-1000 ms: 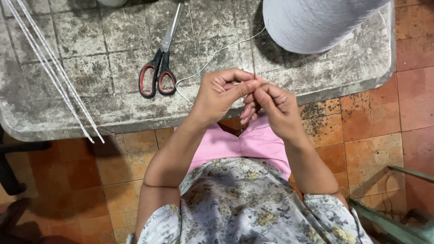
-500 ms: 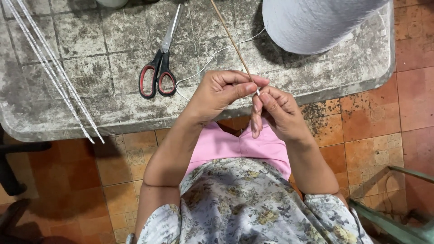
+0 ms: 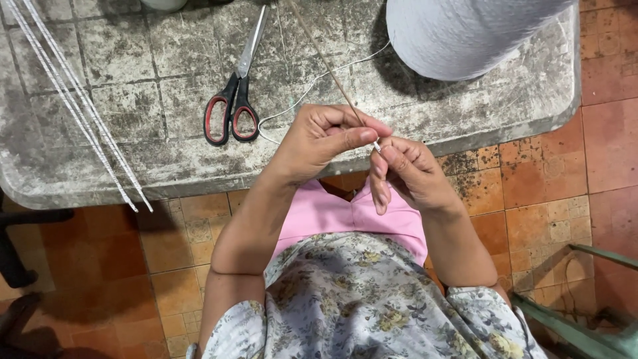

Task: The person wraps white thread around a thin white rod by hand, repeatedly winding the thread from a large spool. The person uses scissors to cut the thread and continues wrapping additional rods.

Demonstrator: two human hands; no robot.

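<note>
Right at the middle of the frame, the two hands meet just below the near edge of the bench [image 3: 133,173]. The left hand [image 3: 319,143] is curled, thumb pressed to forefinger, pinching the lower end of a thin brown stick [image 3: 329,70]. The right hand [image 3: 412,173] sits just beside it, its fingertips closed around the same end of the stick, where a little white thread [image 3: 312,90] shows at the tip. From the hands the stick slants up and to the left, over the bench, to the top edge of the frame.

The white thread runs across the bench from near the left hand up toward a large cone of pale grey yarn [image 3: 465,33] at the upper right. Just left of the left hand lie scissors with red-and-black handles [image 3: 232,100], blades pointing up toward the top of the frame. At the far left a bundle of thin white rods [image 3: 80,113] lies slantwise over the bench, its lower ends jutting past the edge. The bench is pale, tile-patterned and stained. Below it, orange floor tiles [image 3: 565,166] show on both sides of the person's lap, which is clad in pink and a floral fabric.
</note>
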